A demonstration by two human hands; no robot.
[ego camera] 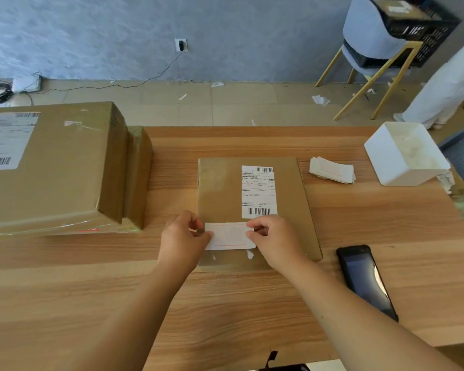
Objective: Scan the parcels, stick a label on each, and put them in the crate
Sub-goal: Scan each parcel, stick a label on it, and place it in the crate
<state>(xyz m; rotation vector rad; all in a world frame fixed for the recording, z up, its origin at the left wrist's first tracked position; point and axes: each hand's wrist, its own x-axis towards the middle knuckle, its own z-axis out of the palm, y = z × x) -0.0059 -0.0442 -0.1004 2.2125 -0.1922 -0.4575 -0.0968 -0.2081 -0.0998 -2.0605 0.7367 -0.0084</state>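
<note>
**Labelling step.** We see the flat parcel (pixel 220 188) lying mid-tabletop with its printed shipping label (pixel 258 192) facing up. Both hands pinch a blank label (pixel 229 236) by its short ends, thumb and fingertips closed on the paper: the left hand (pixel 183 239) takes the left end and the right hand (pixel 275 242) the right. The label is held taut over the parcel's near part; we cannot tell whether it touches. It sits below the printed one, so, we judge, no barcode gets covered. The scanner (pixel 364 279) lies within reach toward the tabletop's right edge. The spare labels (pixel 332 170) are stacked near the far right corner, beside a white bin (pixel 386 162). The crate (pixel 423 30) stands on a chair (pixel 367 30) beyond the table.
</note>
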